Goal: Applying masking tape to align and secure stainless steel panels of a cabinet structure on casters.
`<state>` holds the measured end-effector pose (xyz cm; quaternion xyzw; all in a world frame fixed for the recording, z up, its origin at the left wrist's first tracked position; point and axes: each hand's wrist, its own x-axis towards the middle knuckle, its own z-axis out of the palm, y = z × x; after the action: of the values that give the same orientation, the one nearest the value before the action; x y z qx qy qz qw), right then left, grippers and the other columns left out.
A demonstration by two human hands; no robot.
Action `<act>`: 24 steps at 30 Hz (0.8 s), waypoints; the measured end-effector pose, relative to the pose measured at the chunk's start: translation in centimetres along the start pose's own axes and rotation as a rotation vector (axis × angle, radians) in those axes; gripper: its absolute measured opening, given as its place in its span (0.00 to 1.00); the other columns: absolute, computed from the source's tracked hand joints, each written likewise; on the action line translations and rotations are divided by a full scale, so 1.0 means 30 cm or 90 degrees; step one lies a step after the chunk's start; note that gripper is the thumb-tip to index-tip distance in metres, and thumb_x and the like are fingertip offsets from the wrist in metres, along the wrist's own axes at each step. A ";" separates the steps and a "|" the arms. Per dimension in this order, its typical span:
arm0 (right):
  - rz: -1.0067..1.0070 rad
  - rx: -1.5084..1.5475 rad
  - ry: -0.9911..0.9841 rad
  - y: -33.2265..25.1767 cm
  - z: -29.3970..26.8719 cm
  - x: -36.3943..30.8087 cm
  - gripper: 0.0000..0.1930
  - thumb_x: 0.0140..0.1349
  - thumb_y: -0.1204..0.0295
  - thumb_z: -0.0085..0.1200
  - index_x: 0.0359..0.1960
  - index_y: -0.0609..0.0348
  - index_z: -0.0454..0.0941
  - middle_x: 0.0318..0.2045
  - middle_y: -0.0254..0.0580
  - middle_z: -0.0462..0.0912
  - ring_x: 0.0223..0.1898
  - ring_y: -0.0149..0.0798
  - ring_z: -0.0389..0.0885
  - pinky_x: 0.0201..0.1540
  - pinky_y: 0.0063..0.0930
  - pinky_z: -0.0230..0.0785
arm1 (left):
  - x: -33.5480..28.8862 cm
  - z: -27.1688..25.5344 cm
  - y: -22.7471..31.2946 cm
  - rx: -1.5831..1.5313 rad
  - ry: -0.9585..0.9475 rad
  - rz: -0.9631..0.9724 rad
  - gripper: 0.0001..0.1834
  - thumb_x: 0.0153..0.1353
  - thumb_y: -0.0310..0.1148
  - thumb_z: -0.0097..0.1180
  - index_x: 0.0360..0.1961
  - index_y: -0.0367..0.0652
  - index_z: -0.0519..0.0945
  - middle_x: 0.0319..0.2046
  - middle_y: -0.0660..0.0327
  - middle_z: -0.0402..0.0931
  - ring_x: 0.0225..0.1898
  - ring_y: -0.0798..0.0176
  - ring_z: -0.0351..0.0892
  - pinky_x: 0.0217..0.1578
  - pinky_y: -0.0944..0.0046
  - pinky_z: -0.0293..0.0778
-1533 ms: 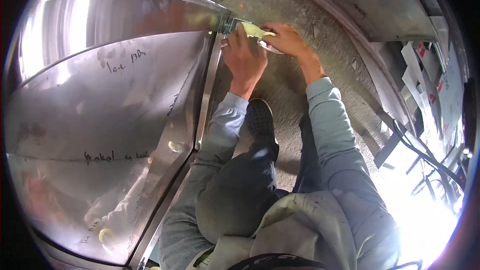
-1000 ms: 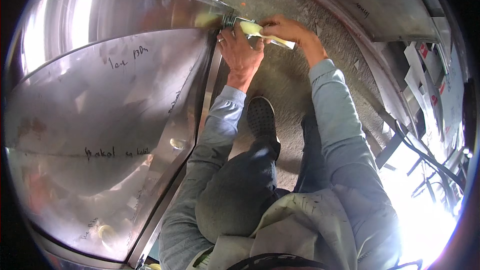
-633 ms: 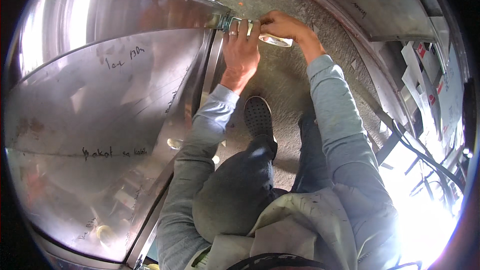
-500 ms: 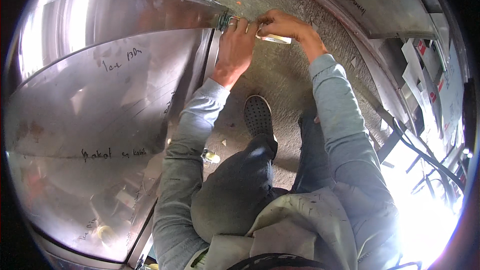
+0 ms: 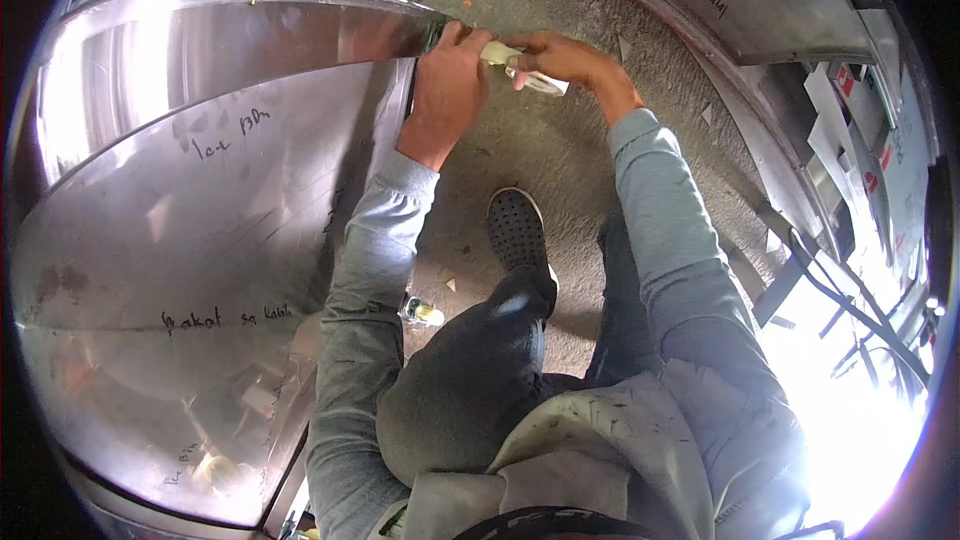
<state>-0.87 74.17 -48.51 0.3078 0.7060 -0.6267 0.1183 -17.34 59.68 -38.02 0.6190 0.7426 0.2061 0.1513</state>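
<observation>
Your left hand (image 5: 452, 90) now sits further left at the metal panel (image 5: 300, 40), its grip unclear, while your right hand (image 5: 572, 58) holds the tape roll (image 5: 545, 85), seemingly for tension.

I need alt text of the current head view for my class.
A person's right hand holds what looks like a roll of tape, a pale strip extending toward the left hand at the corner of a shiny metal structure. Below, a dark shoe rests on rough floor.
</observation>
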 end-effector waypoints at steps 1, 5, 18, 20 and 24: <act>-0.003 0.002 -0.004 -0.003 0.003 0.008 0.34 0.73 0.47 0.61 0.77 0.46 0.76 0.59 0.48 0.90 0.68 0.53 0.81 0.72 0.51 0.69 | -0.011 -0.005 -0.004 0.004 -0.001 -0.003 0.23 0.60 0.19 0.67 0.57 0.45 0.85 0.49 0.45 0.83 0.48 0.33 0.86 0.46 0.39 0.82; -0.011 -0.006 0.005 -0.048 -0.008 -0.020 0.31 0.74 0.52 0.61 0.74 0.49 0.79 0.56 0.43 0.91 0.63 0.46 0.82 0.68 0.47 0.69 | -0.034 -0.030 0.035 0.119 0.058 0.055 0.23 0.60 0.19 0.64 0.57 0.46 0.86 0.50 0.46 0.82 0.51 0.36 0.85 0.49 0.41 0.82; 0.050 -0.158 -0.006 -0.122 -0.095 -0.186 0.27 0.75 0.55 0.63 0.69 0.55 0.81 0.33 0.40 0.89 0.35 0.35 0.85 0.45 0.42 0.75 | -0.007 -0.023 -0.044 0.067 -0.036 0.120 0.18 0.58 0.18 0.62 0.50 0.41 0.88 0.45 0.48 0.84 0.50 0.41 0.85 0.51 0.45 0.81; 0.015 -0.128 0.062 -0.045 -0.056 -0.165 0.28 0.75 0.55 0.63 0.71 0.53 0.79 0.32 0.40 0.89 0.33 0.34 0.85 0.43 0.41 0.74 | 0.020 -0.028 -0.029 0.025 -0.032 0.119 0.18 0.58 0.16 0.61 0.50 0.39 0.87 0.45 0.47 0.84 0.50 0.39 0.86 0.50 0.44 0.81; -0.122 -0.034 0.077 -0.020 0.010 -0.052 0.30 0.76 0.57 0.63 0.77 0.49 0.75 0.31 0.36 0.89 0.28 0.32 0.83 0.35 0.38 0.73 | 0.030 -0.052 -0.075 -0.046 -0.043 0.079 0.22 0.59 0.14 0.58 0.54 0.37 0.85 0.49 0.42 0.84 0.53 0.33 0.84 0.53 0.40 0.81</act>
<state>-0.08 73.41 -47.23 0.2730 0.7543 -0.5966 0.0236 -20.20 60.04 -37.74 0.6643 0.6895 0.2210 0.1856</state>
